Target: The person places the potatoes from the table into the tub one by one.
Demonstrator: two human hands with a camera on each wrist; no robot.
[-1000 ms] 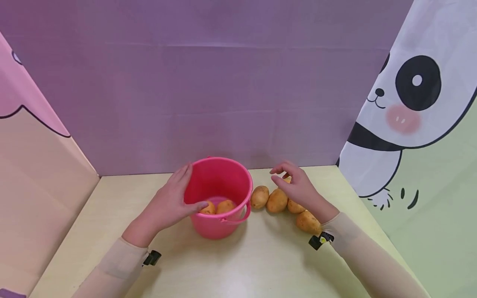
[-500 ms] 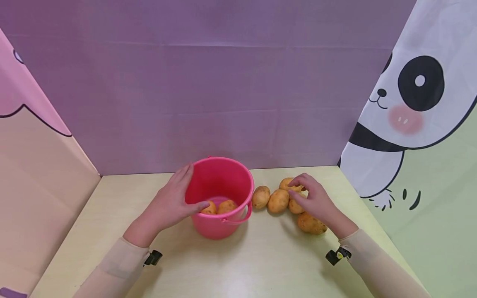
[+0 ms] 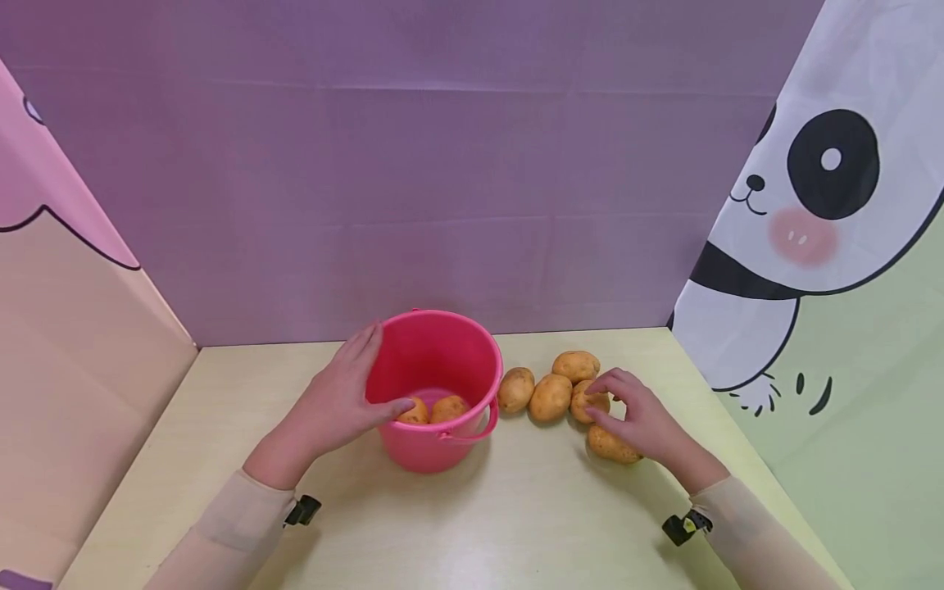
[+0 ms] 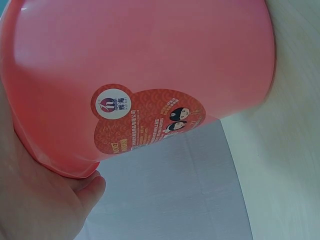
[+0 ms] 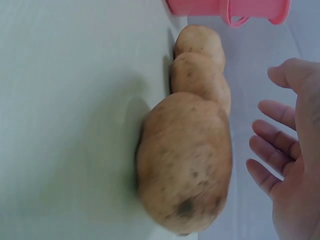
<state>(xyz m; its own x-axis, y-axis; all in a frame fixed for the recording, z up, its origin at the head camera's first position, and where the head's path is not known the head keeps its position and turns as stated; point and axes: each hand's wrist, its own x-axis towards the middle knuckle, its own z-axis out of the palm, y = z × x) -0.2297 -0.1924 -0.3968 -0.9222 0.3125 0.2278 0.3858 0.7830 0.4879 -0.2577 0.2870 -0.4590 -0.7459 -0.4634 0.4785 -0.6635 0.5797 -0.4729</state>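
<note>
A pink bucket [image 3: 424, 451] stands upright on the table with two potatoes [image 3: 447, 408] visible inside. My left hand [image 3: 335, 401] holds its rim from the left, thumb over the near edge and fingers along the far side. In the left wrist view, that hand [image 4: 40, 200] lies against the rim. To the right of the bucket, my right hand [image 3: 642, 416] hovers over a group of several potatoes [image 3: 551, 398], its fingers loosely bent and nothing in them. The right wrist view shows a gap between this hand [image 5: 295, 145] and the nearest potato [image 5: 185, 160].
The bucket's handle [image 3: 472, 436] hangs down on its near right side. A purple backdrop [image 3: 442, 180] rises behind the pale wooden table [image 3: 472, 533]. Printed side panels, one with a panda [image 3: 811, 246], flank it.
My right hand has moved right and toward me, from above the farthest potato to above the nearer ones, uncovering the far potato. My left hand and the bucket have stayed in place.
</note>
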